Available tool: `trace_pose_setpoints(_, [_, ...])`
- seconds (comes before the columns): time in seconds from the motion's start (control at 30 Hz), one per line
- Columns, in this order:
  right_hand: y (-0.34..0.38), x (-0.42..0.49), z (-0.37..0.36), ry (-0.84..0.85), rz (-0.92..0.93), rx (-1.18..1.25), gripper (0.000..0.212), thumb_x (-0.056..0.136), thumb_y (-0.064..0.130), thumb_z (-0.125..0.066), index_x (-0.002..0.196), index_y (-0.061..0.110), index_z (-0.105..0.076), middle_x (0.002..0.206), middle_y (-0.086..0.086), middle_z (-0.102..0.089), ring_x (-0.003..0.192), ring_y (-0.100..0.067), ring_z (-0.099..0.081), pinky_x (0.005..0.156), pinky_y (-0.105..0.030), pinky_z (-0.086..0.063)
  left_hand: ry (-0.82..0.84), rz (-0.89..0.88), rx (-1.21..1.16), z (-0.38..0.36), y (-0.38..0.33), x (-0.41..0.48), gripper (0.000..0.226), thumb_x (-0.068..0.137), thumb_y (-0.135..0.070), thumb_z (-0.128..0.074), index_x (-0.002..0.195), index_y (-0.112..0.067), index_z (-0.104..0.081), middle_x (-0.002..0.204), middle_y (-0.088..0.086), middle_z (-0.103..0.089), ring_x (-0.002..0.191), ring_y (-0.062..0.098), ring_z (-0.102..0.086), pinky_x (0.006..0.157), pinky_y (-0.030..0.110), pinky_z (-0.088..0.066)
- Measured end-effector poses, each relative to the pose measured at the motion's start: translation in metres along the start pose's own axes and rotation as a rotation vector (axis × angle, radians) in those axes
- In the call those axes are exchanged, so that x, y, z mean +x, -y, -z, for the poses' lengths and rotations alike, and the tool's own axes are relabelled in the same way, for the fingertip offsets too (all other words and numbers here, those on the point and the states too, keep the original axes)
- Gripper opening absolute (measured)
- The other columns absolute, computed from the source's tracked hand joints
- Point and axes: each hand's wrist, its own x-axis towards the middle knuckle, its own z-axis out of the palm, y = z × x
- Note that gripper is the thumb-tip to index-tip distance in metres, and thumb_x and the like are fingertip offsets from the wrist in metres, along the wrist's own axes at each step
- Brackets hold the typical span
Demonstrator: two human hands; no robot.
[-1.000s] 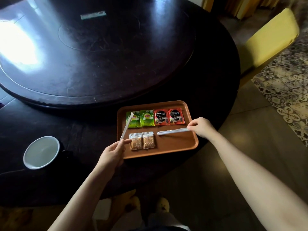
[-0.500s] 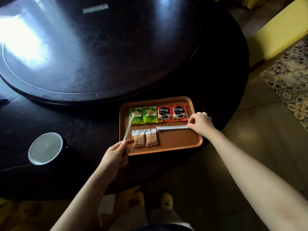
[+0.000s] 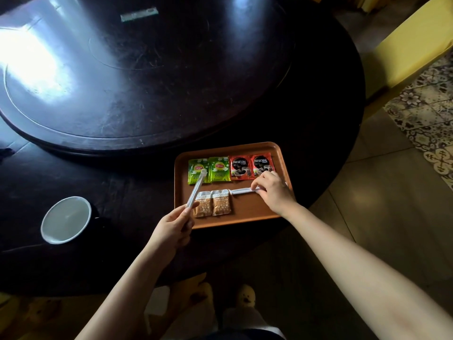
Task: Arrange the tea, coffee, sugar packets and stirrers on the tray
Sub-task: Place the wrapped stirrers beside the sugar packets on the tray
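Note:
An orange tray lies at the near edge of the dark round table. In its back row are two green tea packets and two red coffee packets. Two brown sugar packets lie at the tray's front left. My left hand pinches one wrapped stirrer, held slanted above the tray's left side. My right hand rests on the tray's right side, fingers pressing a second wrapped stirrer that lies flat to the right of the sugar.
A dark mug with a white inside stands on the table left of the tray. A raised turntable fills the table's middle. A yellow chair stands at the right over patterned floor tiles. My feet show below the table edge.
My right hand has slid left along the flat stirrer, onto the tray. My left hand still holds its stirrer, tilted a little more over the tea packets.

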Motion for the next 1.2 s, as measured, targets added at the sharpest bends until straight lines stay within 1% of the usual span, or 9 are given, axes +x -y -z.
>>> trace_pose_setpoints(0.3, [0.004, -0.002, 0.006, -0.002, -0.054, 0.087, 0.014, 0.087, 0.012, -0.059, 0.098, 0.007, -0.066, 0.104, -0.012, -0.061, 0.104, -0.023, -0.051, 0.089, -0.029, -0.041, 0.017, -0.010, 0.068, -0.009, -0.004, -0.003, 0.024, 0.095, -0.020, -0.045, 0.102, -0.019, -0.068, 0.050, -0.007, -0.048, 0.038, 0.002, -0.030, 0.032, 0.014, -0.023])
trace_pose_setpoints(0.37, [0.020, -0.003, 0.021, -0.032, -0.111, 0.346, 0.024, 0.092, 0.024, -0.053, 0.105, 0.007, -0.062, 0.104, -0.012, -0.063, 0.095, -0.018, -0.056, 0.080, -0.023, -0.044, 0.028, -0.009, 0.135, -0.017, -0.008, -0.004, 0.024, 0.094, -0.020, -0.047, 0.094, -0.023, -0.071, 0.048, -0.008, -0.048, 0.037, 0.001, -0.030, 0.032, 0.012, -0.023])
trace_pose_setpoints(0.47, [0.047, -0.007, 0.046, 0.142, -0.207, 0.823, 0.032, 0.094, 0.041, -0.040, 0.110, 0.018, -0.056, 0.091, 0.000, -0.066, 0.067, -0.006, -0.063, 0.057, -0.014, -0.049, 0.067, 0.002, 0.243, -0.029, -0.016, -0.005, 0.021, 0.092, -0.022, -0.051, 0.098, -0.021, -0.071, 0.047, -0.009, -0.048, 0.036, 0.001, -0.033, 0.032, 0.012, -0.024])
trace_pose_setpoints(0.53, [0.056, -0.013, 0.056, 0.231, -0.144, 0.774, 0.024, 0.091, 0.035, -0.052, 0.105, 0.018, -0.061, 0.083, 0.007, -0.065, 0.058, 0.001, -0.062, 0.051, -0.012, -0.048, 0.157, -0.003, 0.264, -0.036, -0.020, -0.007, 0.022, 0.093, -0.022, -0.050, 0.104, -0.016, -0.069, 0.046, -0.009, -0.048, 0.035, 0.001, -0.033, 0.031, 0.012, -0.024])
trace_pose_setpoints(0.67, [0.057, -0.021, 0.067, 0.168, -0.155, 0.734, 0.010, 0.086, 0.012, -0.061, 0.091, 0.006, -0.067, 0.068, 0.001, -0.061, 0.049, 0.003, -0.056, 0.047, -0.009, -0.045, 0.281, -0.021, 0.220, -0.046, -0.025, -0.012, 0.025, 0.093, -0.020, -0.050, 0.097, -0.004, -0.069, 0.057, -0.002, -0.051, 0.039, 0.003, -0.032, 0.035, 0.013, -0.025])
trace_pose_setpoints(0.73, [0.052, -0.027, 0.071, 0.112, -0.208, 0.766, 0.006, 0.085, 0.010, -0.062, 0.088, 0.007, -0.065, 0.066, 0.000, -0.060, 0.051, -0.001, -0.055, 0.047, -0.011, -0.046, 0.212, -0.041, 0.203, -0.047, -0.025, -0.012, 0.024, 0.092, -0.017, -0.053, 0.088, 0.003, -0.066, 0.065, 0.004, -0.053, 0.043, 0.004, -0.036, 0.038, 0.014, -0.028])
trace_pose_setpoints(0.83, [0.039, -0.036, 0.075, 0.091, -0.251, 0.728, 0.004, 0.083, 0.010, -0.064, 0.083, 0.013, -0.061, 0.068, 0.000, -0.060, 0.057, -0.007, -0.056, 0.050, -0.012, -0.048, 0.126, -0.059, 0.211, -0.046, -0.024, -0.012, 0.020, 0.090, -0.012, -0.056, 0.074, -0.004, -0.065, 0.063, 0.003, -0.055, 0.042, 0.003, -0.038, 0.037, 0.013, -0.031])
trace_pose_setpoints(1.07, [0.023, -0.045, 0.080, 0.239, -0.246, 0.719, 0.008, 0.083, 0.008, -0.064, 0.087, 0.014, -0.068, 0.072, 0.003, -0.065, 0.056, -0.001, -0.060, 0.051, -0.013, -0.048, 0.102, -0.125, 0.331, -0.058, -0.023, -0.011, 0.014, 0.089, -0.007, -0.055, 0.082, -0.002, -0.066, 0.063, 0.005, -0.058, 0.038, 0.003, -0.037, 0.036, 0.014, -0.033])
trace_pose_setpoints(1.2, [0.009, -0.043, 0.076, 0.175, -0.295, 0.667, 0.010, 0.084, 0.004, -0.062, 0.084, 0.012, -0.068, 0.068, 0.001, -0.062, 0.055, -0.003, -0.056, 0.049, -0.012, -0.046, 0.019, -0.132, 0.398, -0.053, -0.018, -0.002, 0.012, 0.087, -0.011, -0.061, 0.085, -0.003, -0.069, 0.066, 0.006, -0.061, 0.045, 0.010, -0.039, 0.041, 0.019, -0.035])
